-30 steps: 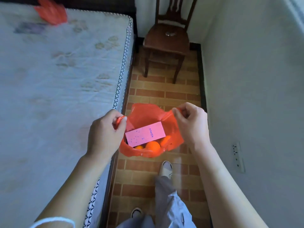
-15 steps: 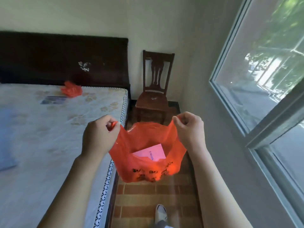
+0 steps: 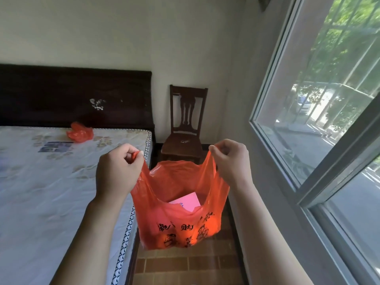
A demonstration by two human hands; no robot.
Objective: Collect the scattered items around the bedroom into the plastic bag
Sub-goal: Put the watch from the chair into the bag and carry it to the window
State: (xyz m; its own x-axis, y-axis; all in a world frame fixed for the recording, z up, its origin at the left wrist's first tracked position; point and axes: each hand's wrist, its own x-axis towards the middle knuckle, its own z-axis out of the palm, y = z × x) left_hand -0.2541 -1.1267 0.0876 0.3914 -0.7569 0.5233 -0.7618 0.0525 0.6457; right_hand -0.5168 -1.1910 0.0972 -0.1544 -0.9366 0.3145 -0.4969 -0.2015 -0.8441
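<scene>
An orange plastic bag with black printed characters hangs in front of me over the brick floor. My left hand is closed on its left handle and my right hand pinches its right handle, holding the mouth apart. Inside, a corner of a pink box shows; orange shapes glow through the bag's lower wall. On the mattress near the headboard lies a crumpled orange bag, with a flat blue card beside it.
A dark wooden chair stands in the corner beyond the bag, with a small shiny object on its seat. The bed fills the left side, a large window and wall the right. A narrow strip of brick floor runs between them.
My view has tilted up from the floor to the room. Both hands have lifted the bag higher and pulled its handles further apart, so the box sits deeper out of sight.
</scene>
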